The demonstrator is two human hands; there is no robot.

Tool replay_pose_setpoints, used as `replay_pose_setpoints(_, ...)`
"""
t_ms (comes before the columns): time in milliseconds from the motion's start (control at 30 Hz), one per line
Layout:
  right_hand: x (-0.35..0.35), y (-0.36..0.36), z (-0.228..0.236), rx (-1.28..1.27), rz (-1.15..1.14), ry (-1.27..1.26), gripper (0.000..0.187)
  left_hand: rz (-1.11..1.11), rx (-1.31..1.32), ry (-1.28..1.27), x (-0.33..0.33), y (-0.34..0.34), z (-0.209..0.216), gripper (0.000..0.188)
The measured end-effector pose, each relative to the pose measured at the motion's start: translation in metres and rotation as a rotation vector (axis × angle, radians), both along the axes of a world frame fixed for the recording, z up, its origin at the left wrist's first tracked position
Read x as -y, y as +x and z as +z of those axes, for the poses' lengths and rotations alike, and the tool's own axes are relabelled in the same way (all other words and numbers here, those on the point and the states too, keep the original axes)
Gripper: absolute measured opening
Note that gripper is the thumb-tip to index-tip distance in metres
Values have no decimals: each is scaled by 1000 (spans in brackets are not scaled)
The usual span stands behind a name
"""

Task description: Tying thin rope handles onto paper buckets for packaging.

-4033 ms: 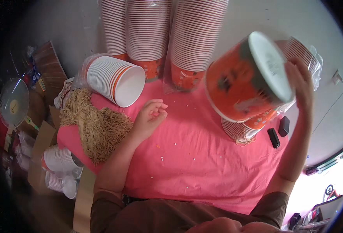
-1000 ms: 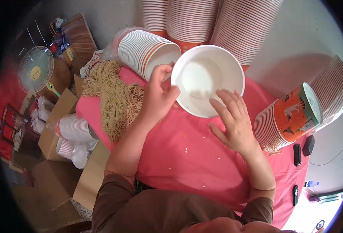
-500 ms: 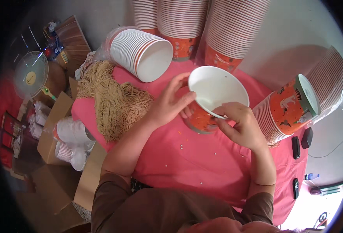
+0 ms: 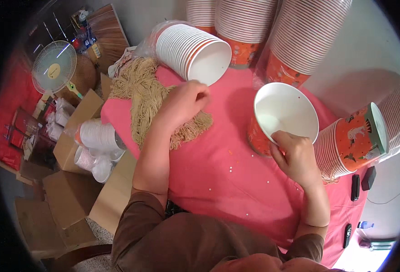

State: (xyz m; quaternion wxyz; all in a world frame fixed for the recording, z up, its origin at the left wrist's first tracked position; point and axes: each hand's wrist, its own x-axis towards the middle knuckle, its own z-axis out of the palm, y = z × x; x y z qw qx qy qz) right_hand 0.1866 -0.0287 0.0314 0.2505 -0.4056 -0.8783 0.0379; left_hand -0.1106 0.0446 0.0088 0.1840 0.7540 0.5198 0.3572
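My right hand (image 4: pixel 294 156) grips the near rim of a large paper bucket (image 4: pixel 286 106), its fingers at the inner wall and its thumb outside. The bucket is white inside and orange outside, tilted slightly toward me; it looks empty. My left hand (image 4: pixel 188 102) is off the bucket, above a heap of beige strings (image 4: pixel 143 99) on the pink-covered table (image 4: pixel 222 181). Its fingers are curled, slightly blurred and partly hidden, so I cannot make out whether a string is between them. Just beyond that hand lies a nested stack of white-rimmed buckets (image 4: pixel 188 52) on its side.
Tall bucket stacks (image 4: pixel 306 36) rise along the back wall. To the right leans an upside-down orange bucket stack (image 4: pixel 352 140), with black objects (image 4: pixel 355 187) near the table's right edge. At left are open cardboard boxes (image 4: pixel 80 127), bagged cups (image 4: pixel 98 140) and a fan (image 4: pixel 54 70).
My left hand has let go of the bucket and moved left over the strings. The right hand still holds the rim. The whole view has shifted, with things now farther right.
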Motion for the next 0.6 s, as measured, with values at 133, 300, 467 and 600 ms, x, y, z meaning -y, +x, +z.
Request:
replay_pose_setpoints(133,-1,-2,0,-24,-11,-6,7,142,-423,-175,5,-9,-6,9)
replay_pose_setpoints(300,-1,-3,-2,-31,-25,8,6,219,-621,-75,5,-9,-18,7)
replay_pose_setpoints(467,-1,-1,-1,-36,-16,20,6,264,-676,-108,-3,-10,-29,10)
replay_pose_setpoints(600,-3,1,-4,3,5,70,9,271,-645,-110,-4,-8,-23,9)
